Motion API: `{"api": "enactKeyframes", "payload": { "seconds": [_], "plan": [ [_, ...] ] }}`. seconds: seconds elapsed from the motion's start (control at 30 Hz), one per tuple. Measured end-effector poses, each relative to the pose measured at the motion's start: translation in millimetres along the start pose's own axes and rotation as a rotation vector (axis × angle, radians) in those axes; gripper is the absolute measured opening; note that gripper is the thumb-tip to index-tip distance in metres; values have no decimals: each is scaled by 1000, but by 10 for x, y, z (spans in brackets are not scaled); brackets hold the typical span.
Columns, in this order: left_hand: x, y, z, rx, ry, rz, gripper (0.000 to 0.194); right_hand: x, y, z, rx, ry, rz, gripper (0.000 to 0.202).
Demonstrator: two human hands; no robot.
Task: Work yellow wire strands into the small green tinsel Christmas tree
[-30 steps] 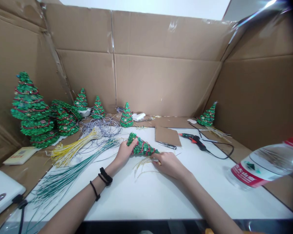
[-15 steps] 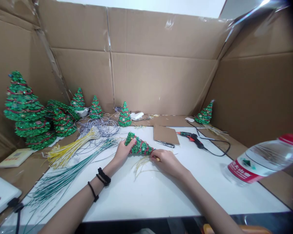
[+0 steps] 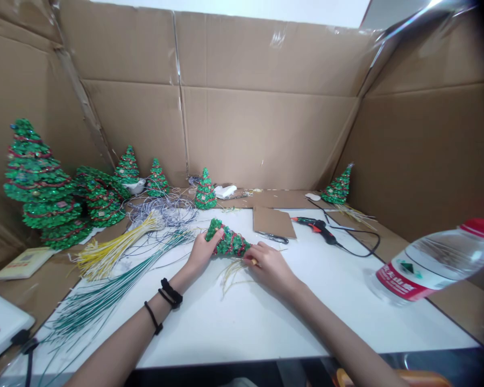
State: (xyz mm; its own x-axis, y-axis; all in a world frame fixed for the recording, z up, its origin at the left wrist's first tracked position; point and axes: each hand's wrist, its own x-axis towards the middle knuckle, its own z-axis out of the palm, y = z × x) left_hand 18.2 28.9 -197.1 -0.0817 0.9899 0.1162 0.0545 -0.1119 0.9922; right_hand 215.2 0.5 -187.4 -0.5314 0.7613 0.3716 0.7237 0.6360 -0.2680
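Red-garlanded green beaded cone-shaped tree (image 3: 230, 243) at your 12 o'clock, tip toward 4. Your left hand (image 3: 204, 251) clamps the wide end; your right hand (image 3: 266, 262) is nearer the tip, fingers bunched, grip unclear.

Red bottle label (image 3: 405, 282), white Chinese characters (image 3: 401, 280), probably ending 山泉

"What closed the space in?"

"A creased cardboard back wall (image 3: 274, 134) stood between a left panel (image 3: 16, 102) and a right panel (image 3: 431, 150)."

"And how did the table (image 3: 234, 333) look?"

"It was white-topped and had a brown cardboard border (image 3: 282, 199)."

"Any light?"

"A light streak (image 3: 421, 13) crossed the upper right; a white surface (image 3: 242, 6) showed above the back wall."
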Motion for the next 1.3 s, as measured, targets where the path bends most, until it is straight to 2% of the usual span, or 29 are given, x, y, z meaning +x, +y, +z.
{"api": "enactKeyframes", "payload": {
  "seconds": [0.17,0.37,0.5,0.7,0.8,0.9,1.0,1.17,1.3],
  "plan": [
    [0,8,-1,10,1,21,41,20,-90,203,-137,105,17,16],
    [0,2,-1,74,-9,31,42,11,-84,284,-191,47,45,20],
    [-10,13,2,48,-14,18,43,7,-64,327,-180,69,6,19],
    [-12,30,-8,39,-27,-2,47,-14,-120,210,-11,259,-111,15],
    [-9,24,-8,25,-26,-20,46,-13,-142,143,164,350,-65,14],
    [-15,19,-9,12,-40,-9,44,59,-144,85,276,312,-5,15],
    [-24,20,-14,9,-43,12,43,209,-151,-4,293,280,16,16],
    [-33,5,-5,24,-18,35,43,435,-179,-102,276,395,74,19],
    [-48,-8,11,12,13,29,42,432,-171,-57,367,473,100,22]
  ]
}}
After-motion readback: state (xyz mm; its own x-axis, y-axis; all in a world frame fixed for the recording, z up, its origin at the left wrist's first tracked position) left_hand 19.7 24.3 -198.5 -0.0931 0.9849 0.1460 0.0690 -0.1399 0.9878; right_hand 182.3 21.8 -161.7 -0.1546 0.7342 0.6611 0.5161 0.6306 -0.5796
